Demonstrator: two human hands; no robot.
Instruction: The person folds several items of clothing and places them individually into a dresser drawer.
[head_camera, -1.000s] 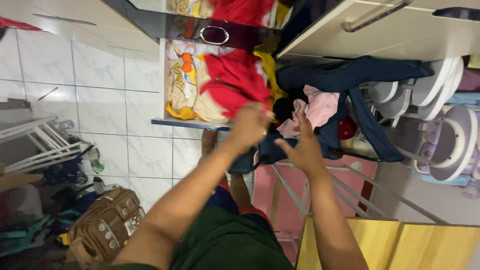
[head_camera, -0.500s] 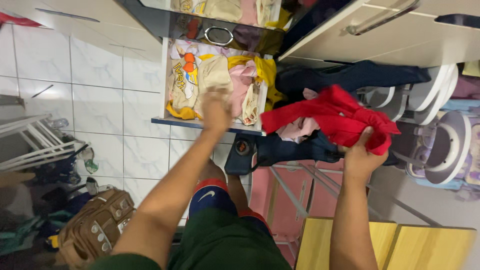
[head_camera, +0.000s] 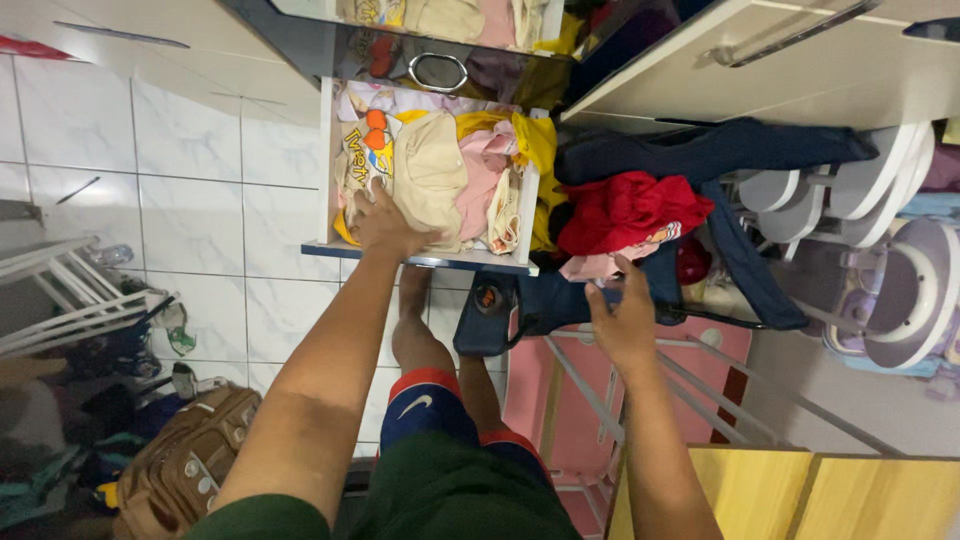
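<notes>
Left hand (head_camera: 382, 222), centre-left of frame: fingers spread, palm flat on the folded beige cloth garment (head_camera: 428, 175) at the front edge of the open white drawer (head_camera: 325, 150). It grips nothing. Right hand (head_camera: 622, 318), centre: open, fingers loosely spread, empty, just below the crumpled red cloth garment (head_camera: 625, 208), not touching it. Red garment lies on the heap of dark blue clothing (head_camera: 700, 150), right of the drawer. Drawer packed full; little free room inside. White tiled floor (head_camera: 190, 200) left; brown backpack (head_camera: 185, 470) lower left.
</notes>
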